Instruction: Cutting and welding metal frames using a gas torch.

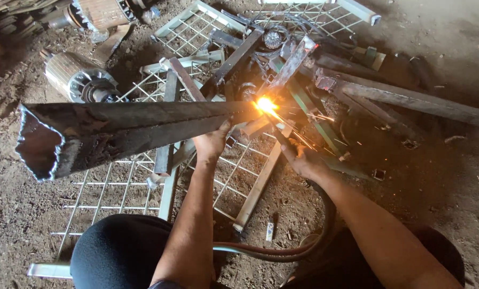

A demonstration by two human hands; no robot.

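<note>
While the left hand [211, 143] grips the underside of the rusty steel tube [121, 131] lying across the wire-grid frame [143, 187], the right hand [302, 159] clasps the cutting torch [282, 134] mid-cut, so steady support seems needed.

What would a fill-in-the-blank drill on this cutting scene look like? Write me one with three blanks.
1. The left hand steadies a long, dark metal ____ with a jagged open end.
2. The right hand holds a cutting torch whose flame throws bright ____.
3. Under the work lie white wire ____ panels on the dirt ground.

Missing words: tube; sparks; grid
</note>
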